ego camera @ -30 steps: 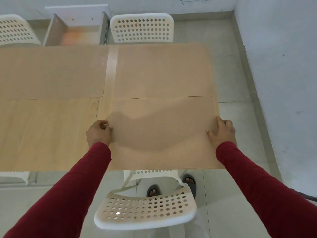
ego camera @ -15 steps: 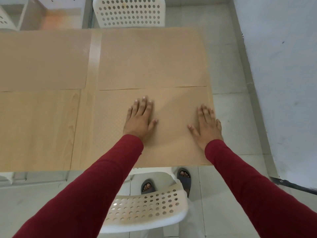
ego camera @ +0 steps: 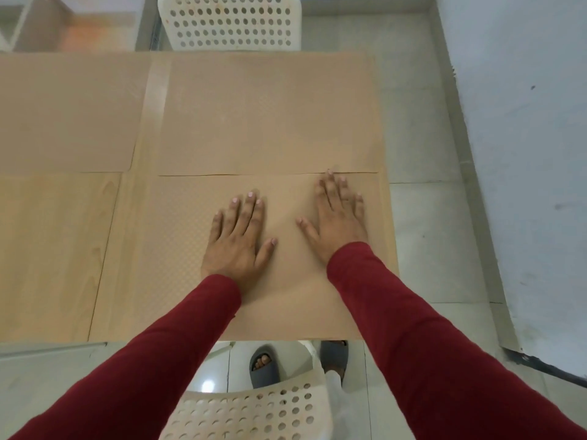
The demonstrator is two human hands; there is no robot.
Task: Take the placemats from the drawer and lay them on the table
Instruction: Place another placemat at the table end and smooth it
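Three tan placemats lie flat on the light wooden table (ego camera: 54,249). The near right placemat (ego camera: 165,249) is under both my hands. My left hand (ego camera: 238,239) rests palm down on its middle with fingers spread. My right hand (ego camera: 340,217) presses flat near its right side, fingertips at its far edge. A second placemat (ego camera: 270,112) lies just beyond it, edges meeting. The third placemat (ego camera: 63,112) covers the far left. The open drawer (ego camera: 76,30) shows beyond the table at the top left.
A white perforated chair (ego camera: 232,23) stands at the table's far side and another chair (ego camera: 254,411) is right below me at the near edge. A grey wall (ego camera: 524,154) runs close along the right. My sandalled feet (ego camera: 263,363) stand on the tiled floor.
My hands let go of the near placemat's side edges and now lie flat on top of it. Since half a second ago the right hand slid further away, toward the mat's far edge.
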